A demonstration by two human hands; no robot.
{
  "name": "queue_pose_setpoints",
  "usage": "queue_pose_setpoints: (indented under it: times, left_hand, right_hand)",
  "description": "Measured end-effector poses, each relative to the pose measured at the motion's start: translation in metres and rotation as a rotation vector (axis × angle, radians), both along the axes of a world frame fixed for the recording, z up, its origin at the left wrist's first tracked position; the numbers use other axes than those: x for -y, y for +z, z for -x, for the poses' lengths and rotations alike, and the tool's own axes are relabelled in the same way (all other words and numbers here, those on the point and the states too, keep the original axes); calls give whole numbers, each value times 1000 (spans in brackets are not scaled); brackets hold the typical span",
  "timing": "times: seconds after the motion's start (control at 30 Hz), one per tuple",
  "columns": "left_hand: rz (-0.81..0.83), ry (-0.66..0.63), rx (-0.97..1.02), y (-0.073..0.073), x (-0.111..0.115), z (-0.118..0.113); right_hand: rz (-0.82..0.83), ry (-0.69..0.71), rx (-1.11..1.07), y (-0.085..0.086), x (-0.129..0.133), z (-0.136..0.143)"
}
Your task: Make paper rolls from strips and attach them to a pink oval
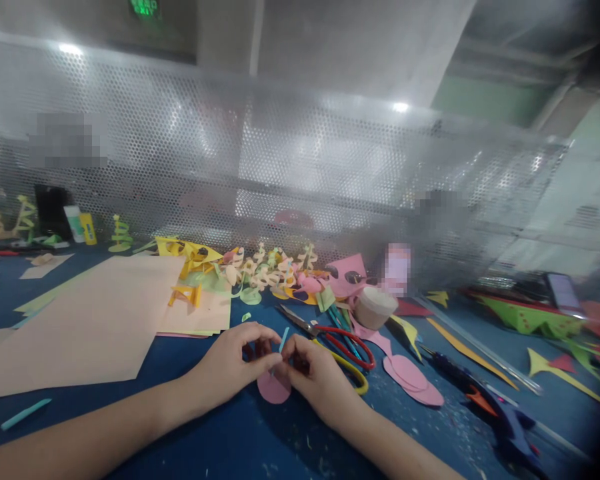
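Observation:
My left hand (247, 357) and my right hand (313, 373) meet at the front middle of the table, fingertips pinched together. Between them a thin light-blue paper tube (284, 339) stands up at a slight tilt. Under it, a pink paper disc (274, 391) shows below the fingertips. The foot of the tube is partly covered by my left thumb, so I cannot tell whether it is joined to the disc. Scissors with red handles (347, 343) lie just beyond my right hand, near a yellow handle (361, 383). More pink paper discs (410, 373) lie to the right.
Large pale paper sheets (95, 313) cover the left side, near another blue tube (26, 415). Small curled paper figures (267, 267) crowd the back beside a white cup (375, 307). A blue glue gun (510, 423) lies at right. A perforated metal panel (290, 153) stands behind.

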State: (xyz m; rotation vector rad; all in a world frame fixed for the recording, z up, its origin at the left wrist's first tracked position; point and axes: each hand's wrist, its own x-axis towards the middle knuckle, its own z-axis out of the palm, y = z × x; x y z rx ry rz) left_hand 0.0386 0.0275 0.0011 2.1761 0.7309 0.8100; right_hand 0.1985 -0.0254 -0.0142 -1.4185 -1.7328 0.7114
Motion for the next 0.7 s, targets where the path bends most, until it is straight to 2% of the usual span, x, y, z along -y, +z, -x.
queue_pose_setpoints:
  times: [0.23,0.5,0.7]
  left_hand:
    - [-11,-11,20,-1,0,0]
    - [-44,-5,-11,-2,-3,-4]
    - [-49,-31,-24,1,-1,-2]
  right_hand:
    - [27,-16,4,-5,-1,4]
    - [-70,-4,15,2,4,5]
    - [-179,-204,-85,-2,2,-4]
